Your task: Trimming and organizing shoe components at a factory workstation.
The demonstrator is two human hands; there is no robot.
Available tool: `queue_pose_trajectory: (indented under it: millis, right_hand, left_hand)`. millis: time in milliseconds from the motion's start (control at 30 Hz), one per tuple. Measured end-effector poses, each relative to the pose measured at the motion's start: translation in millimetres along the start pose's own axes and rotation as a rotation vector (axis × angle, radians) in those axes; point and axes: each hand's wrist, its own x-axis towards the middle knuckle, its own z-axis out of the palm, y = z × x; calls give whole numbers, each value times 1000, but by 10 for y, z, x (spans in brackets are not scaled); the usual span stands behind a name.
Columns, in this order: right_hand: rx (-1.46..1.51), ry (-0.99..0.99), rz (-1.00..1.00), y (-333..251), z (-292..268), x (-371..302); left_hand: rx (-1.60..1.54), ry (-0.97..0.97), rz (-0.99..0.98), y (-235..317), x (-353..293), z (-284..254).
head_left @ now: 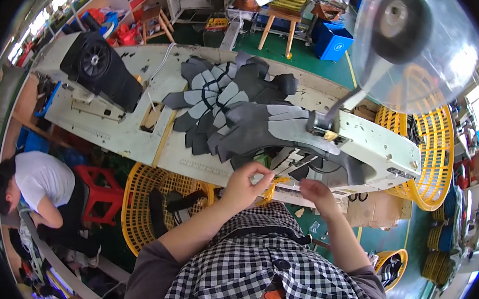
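Note:
My left hand (245,187) is closed, thumb and forefinger pinched together at the front edge of the sewing machine table. Whatever is between those fingertips is too small to make out. Just right of them hangs a yellow strip or cord (270,191); I cannot tell whether the fingers touch it. My right hand (319,196) is held apart from it, fingers bent toward the left hand and somewhat blurred. Beyond both hands, a pile of grey and black fabric pieces (213,95) covers the table, reaching under the arm of the sewing machine (381,148).
A second machine with a black wheel (94,60) stands at the table's left. Yellow baskets (134,220) sit below the front edge and at the right (436,157). A clear round guard (450,70) hangs upper right. A person (45,188) sits near a red stool (102,195).

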Motion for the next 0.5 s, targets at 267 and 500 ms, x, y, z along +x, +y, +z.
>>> queue_pose_trajectory:
  millis: [267, 500]
  right_hand:
    - [611, 461, -61, 556, -341, 1239]
    - [745, 280, 27, 197, -542, 1936]
  left_hand:
    - [-362, 222, -362, -1055, 464, 291]
    - [-1104, 344, -98, -1272, 1107, 148]
